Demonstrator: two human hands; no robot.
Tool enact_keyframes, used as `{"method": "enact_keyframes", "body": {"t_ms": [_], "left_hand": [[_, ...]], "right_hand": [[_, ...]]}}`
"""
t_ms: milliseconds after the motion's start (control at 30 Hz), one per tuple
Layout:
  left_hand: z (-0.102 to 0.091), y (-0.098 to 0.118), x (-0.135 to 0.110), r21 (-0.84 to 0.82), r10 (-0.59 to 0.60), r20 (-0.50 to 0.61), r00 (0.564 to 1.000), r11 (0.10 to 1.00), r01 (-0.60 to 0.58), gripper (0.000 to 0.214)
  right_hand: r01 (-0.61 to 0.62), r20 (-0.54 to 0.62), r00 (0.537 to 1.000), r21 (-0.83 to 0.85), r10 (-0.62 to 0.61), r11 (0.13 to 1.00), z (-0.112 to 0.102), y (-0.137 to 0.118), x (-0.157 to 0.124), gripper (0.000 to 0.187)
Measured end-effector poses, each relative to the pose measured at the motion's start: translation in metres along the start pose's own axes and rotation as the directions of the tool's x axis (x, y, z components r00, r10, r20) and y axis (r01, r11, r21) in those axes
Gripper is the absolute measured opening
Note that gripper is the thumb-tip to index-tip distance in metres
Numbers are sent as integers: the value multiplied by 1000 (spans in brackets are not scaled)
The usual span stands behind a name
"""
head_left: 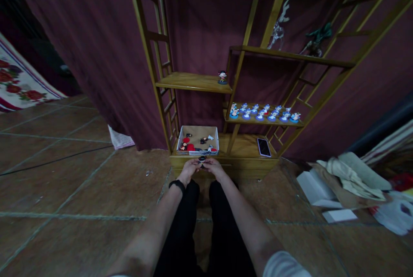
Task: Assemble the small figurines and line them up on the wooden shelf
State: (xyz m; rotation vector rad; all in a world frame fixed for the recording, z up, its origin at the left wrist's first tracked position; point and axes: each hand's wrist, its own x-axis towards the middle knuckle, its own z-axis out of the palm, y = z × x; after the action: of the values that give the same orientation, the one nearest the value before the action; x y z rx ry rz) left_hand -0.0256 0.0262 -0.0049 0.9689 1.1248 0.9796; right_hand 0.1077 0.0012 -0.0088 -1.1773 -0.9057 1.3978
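Observation:
Both my left hand [191,167] and my right hand [212,166] are closed on one small figurine [202,159], pinched between them. It has a dark top and a pale face; its lower part is hidden by my fingers. Just beyond my hands, a shallow white box [217,140] rests on the bottom board of the wooden shelf unit. Inside lie several small red, black and white figurines or parts, among them a dark one [204,140] near the middle. Above, one black-haired figurine [222,77] stands upright at the right end of the left shelf [190,81].
Several blue-and-white figurines [260,115] stand in rows on the right shelf. A phone [264,147] lies on the lower board. Higher up are a clear deer statuette [278,29] and a dark green statuette [318,39]. White boxes [318,189], cloth and bags lie on the floor at right.

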Motion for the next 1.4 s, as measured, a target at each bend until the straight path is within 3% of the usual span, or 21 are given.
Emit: {"method": "enact_keyframes", "body": {"t_ms": [200, 333, 500, 700, 1033, 1400], "left_hand": [[0, -3, -1, 22, 99, -108, 989, 995, -97, 27], [1, -6, 1, 38, 134, -118, 984, 991, -130, 29], [5, -9, 3, 47, 148, -93, 985, 988, -144, 30], [5, -4, -2, 50, 144, -68, 987, 989, -140, 26], [7, -2, -6, 61, 118, -69, 991, 992, -114, 14], [4, -8, 0, 54, 86, -68, 994, 995, -83, 17]], "right_hand": [[194, -76, 977, -60, -199, 979, 0, 0, 2, 38], [238, -1, 971, -83, -239, 968, 2, 3, 3, 40], [300, 47, 953, -284, -299, 911, -2, 12, 7, 27], [234, -27, 962, -443, -273, 865, -5, 17, 12, 23], [203, -62, 957, -552, -283, 809, -3, 16, 13, 20], [201, -86, 952, -547, -294, 813, -1, 18, 14, 18]]}}
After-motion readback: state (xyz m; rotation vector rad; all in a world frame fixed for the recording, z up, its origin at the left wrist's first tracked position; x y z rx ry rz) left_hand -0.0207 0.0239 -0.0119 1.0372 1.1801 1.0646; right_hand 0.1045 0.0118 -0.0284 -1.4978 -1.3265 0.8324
